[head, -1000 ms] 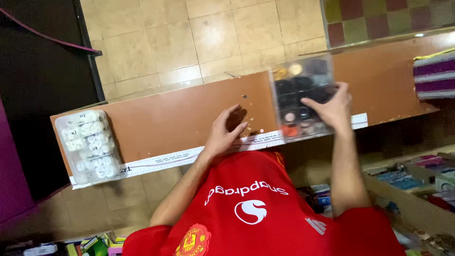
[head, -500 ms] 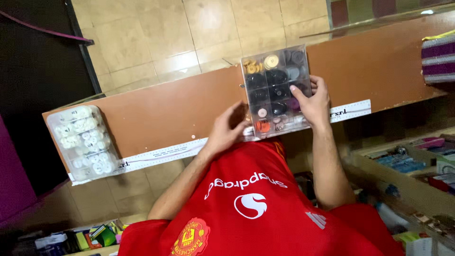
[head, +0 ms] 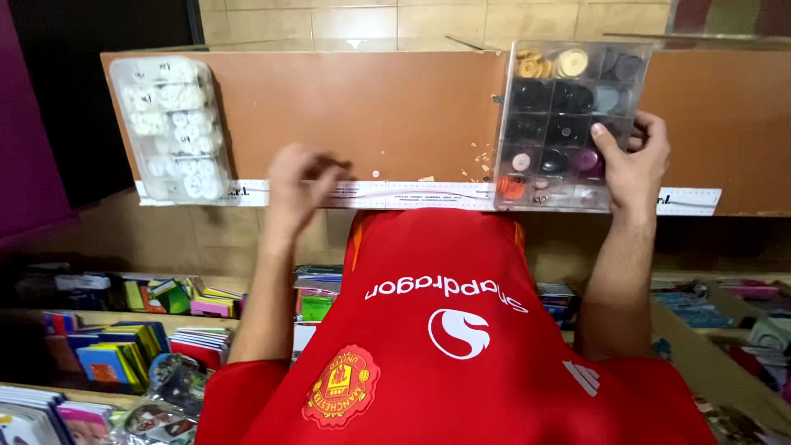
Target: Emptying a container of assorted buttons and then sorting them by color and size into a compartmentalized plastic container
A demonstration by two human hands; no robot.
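Fingers of the right hand [head: 630,165] are wrapped around the right edge of a clear plastic compartment box [head: 568,124], the thumb pressed on its top face over the dark buttons inside, so the box is gripped at that side. The left hand [head: 298,181] is blurred; its fingers are curled loosely near the white measuring strip [head: 412,194] at the front edge of the brown counter [head: 371,107], and whether anything is pinched cannot be told. The box lies on the right part of the counter, its near end at the strip. Its long axis runs away from the person, across the counter's depth. It is judged stiff, fairly light, smooth and somewhat slippery; loose buttons would spill if it were tipped open, so it is best held level by both long sides. A second box of white buttons [head: 169,128] sits at the counter's left end, well apart.
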